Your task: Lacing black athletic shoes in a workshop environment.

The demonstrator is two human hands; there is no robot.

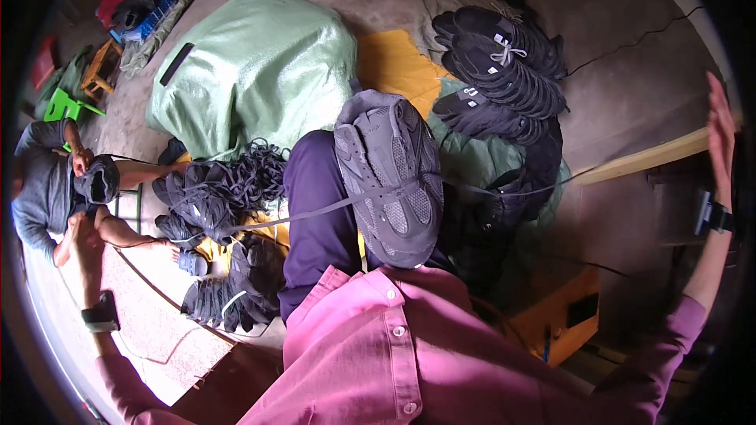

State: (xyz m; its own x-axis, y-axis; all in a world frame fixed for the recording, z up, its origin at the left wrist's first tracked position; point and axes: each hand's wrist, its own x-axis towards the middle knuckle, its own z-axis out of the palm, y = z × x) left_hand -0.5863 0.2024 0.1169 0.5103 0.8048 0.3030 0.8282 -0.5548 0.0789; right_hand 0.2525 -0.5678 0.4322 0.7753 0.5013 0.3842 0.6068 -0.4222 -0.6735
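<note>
A dark grey mesh sneaker (402, 216) rests on my lap, its toe toward my body. A flat grey shoelace (315, 212) crosses the front of the shoe, with one length stretching left and the other right. Far out at the left is my left hand (84, 240), closed; what its fingers hold does not show clearly. My right hand (720, 130) is raised at the far right, seen nearly edge-on with its fingers stretched out. The right length of lace runs toward it, but its end is lost against the wooden beam (654, 156).
Dark sneakers (504, 55) are stacked at right. A pile of laces (256, 173) and more shoes (236, 287) lie left of my legs. Ahead bulges a pale green sack (260, 71). A co-worker (47, 189) sits at left, holding a dark shoe. An orange box (555, 319) stands at lower right.
</note>
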